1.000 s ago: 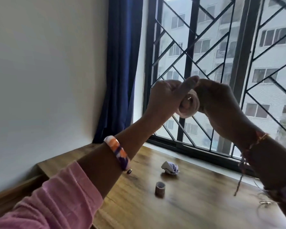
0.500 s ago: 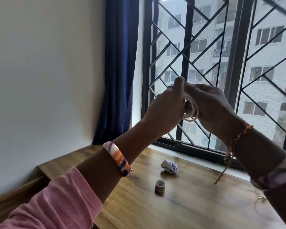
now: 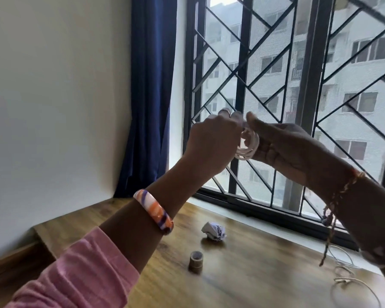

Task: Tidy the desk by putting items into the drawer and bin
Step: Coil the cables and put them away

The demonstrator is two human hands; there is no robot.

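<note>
Both hands are raised in front of the window, well above the wooden desk (image 3: pixel 265 283). Between them is a small coil of white cord (image 3: pixel 248 145). My left hand (image 3: pixel 211 143) is closed around the coil's left side. My right hand (image 3: pixel 282 145) pinches its right side, thumb on top. On the desk below lie a crumpled ball of paper (image 3: pixel 213 231) and a small brown cardboard spool (image 3: pixel 196 261) standing upright. No drawer or bin is in view.
A loose white cable (image 3: pixel 351 278) trails over the desk's right end under my right forearm. A black window grille (image 3: pixel 242 107) and sill bound the desk at the back. A blue curtain (image 3: pixel 151 96) hangs in the corner beside a white wall on the left.
Both hands kept working the cord coil and dropped slightly lower and rightward in view. My left thumb, pointing up before, is now folded down over the coil.
</note>
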